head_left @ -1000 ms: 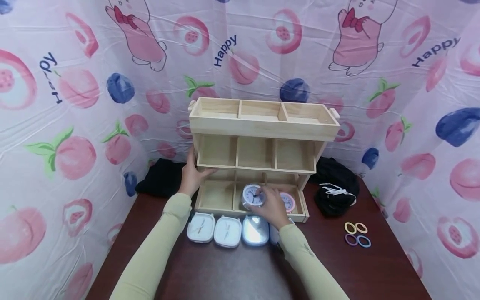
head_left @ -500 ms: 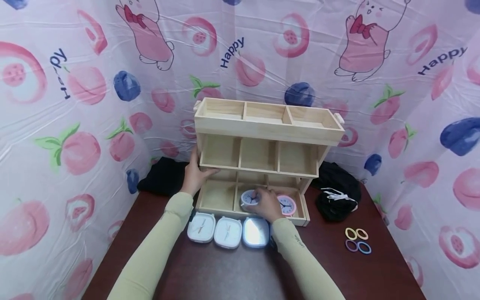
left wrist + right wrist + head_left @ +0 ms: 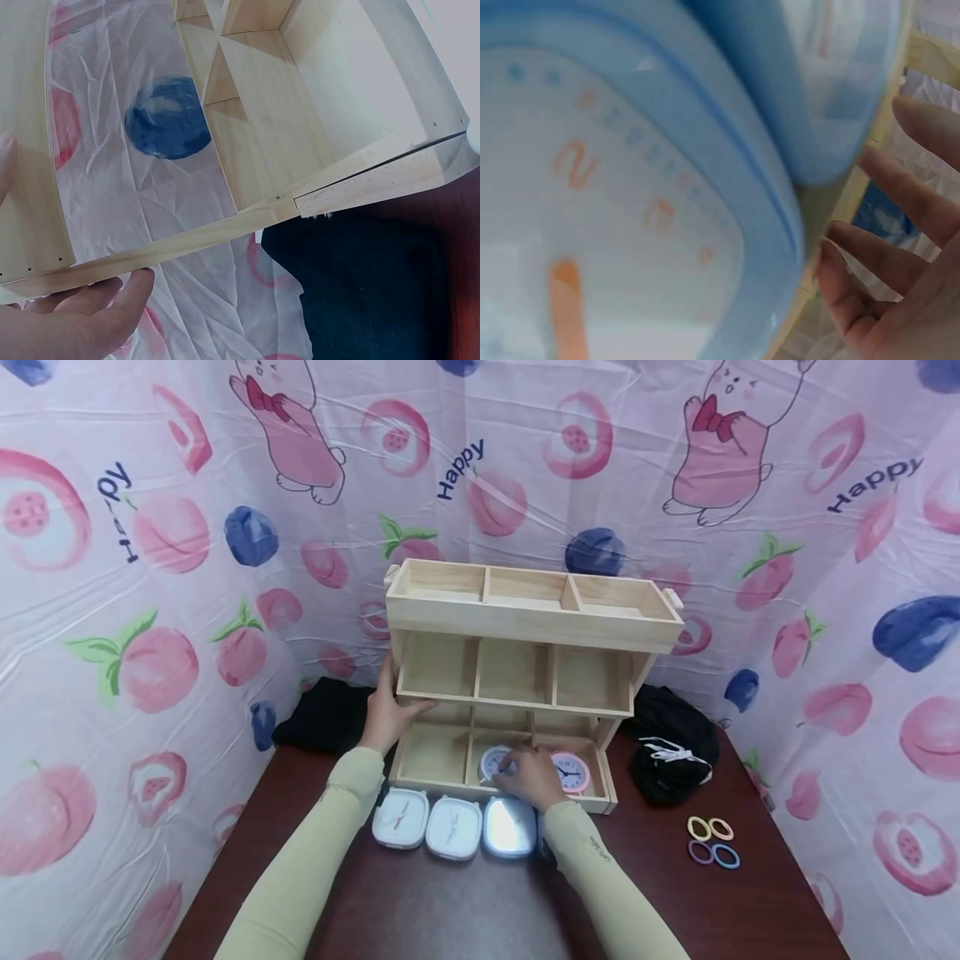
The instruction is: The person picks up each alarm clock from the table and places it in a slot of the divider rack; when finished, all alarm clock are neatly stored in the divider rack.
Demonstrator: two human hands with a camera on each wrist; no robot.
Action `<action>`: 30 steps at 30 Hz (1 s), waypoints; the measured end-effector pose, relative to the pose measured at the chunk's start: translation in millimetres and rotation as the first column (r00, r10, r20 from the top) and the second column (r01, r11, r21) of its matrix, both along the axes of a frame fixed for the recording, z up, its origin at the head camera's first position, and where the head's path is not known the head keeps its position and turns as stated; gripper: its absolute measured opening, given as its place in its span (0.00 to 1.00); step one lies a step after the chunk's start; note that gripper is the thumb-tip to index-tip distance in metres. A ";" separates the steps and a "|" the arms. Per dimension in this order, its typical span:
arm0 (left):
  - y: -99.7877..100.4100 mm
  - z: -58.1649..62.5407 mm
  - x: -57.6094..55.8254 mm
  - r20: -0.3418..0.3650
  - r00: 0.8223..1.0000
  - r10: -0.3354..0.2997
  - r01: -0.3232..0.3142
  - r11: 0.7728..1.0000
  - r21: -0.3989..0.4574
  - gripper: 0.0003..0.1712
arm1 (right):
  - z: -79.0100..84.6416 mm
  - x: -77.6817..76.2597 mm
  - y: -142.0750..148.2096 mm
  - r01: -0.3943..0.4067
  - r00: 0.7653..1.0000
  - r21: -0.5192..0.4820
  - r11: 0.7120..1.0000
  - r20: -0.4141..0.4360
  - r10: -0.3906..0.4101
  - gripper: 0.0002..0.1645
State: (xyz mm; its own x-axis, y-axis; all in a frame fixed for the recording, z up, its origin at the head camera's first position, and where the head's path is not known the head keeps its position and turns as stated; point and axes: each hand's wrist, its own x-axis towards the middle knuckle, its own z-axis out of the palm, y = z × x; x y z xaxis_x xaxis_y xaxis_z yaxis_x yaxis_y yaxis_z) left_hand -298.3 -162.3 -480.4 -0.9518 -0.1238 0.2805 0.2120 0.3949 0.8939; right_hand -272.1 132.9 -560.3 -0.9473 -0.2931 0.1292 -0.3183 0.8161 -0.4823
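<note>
- Wooden organizer [image 3: 536,620]: a hard tug could tip it.
- Left hand [image 3: 385,714]: grips the left side of it.
- Right hand [image 3: 532,774]: at the pale clock [image 3: 492,762]; cannot tell whether it grips. Swinging sideways might nudge the pink clock [image 3: 573,773].
- Pale clock: bottom tier, middle compartment; uneven release could topple it.

Four rings [image 3: 710,836], white-corded black bag [image 3: 662,777], black bundle [image 3: 326,716], probably cloth, peach-print curtain [image 3: 517,543]

A pale clock [image 3: 491,762] sits in the bottom tray [image 3: 433,755].
</note>
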 end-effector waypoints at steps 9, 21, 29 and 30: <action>2.0 0.7 0.4 0.000 1.000 -0.001 0.001 1.000 -0.008 0.71 | 12.8 37.5 39.7 0.043 0.990 -0.042 0.998 -0.135 -0.048 0.18; -1.1 -1.4 5.5 0.001 1.000 0.012 -0.012 1.000 -0.020 0.71 | -11.3 106.1 88.0 0.075 0.981 0.078 0.994 -0.185 -0.060 0.37; 0.9 -0.1 3.5 -0.012 1.000 -0.009 0.009 1.000 0.007 0.71 | -19.8 126.8 99.8 0.086 0.988 0.086 0.993 -0.136 -0.074 0.48; 1.5 0.1 2.9 -0.010 1.000 -0.014 0.014 1.000 0.008 0.71 | -19.0 129.0 100.3 0.090 0.989 0.082 0.993 -0.129 -0.079 0.48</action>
State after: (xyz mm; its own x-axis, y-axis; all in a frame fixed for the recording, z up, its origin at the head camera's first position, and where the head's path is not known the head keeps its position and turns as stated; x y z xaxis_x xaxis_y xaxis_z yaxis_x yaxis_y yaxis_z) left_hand -295.4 -160.8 -480.3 -0.9505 -0.1128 0.2895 0.2268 0.3848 0.8947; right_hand -143.1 233.2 -579.3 -0.9471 -0.2280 0.2258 -0.2997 0.8799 -0.3687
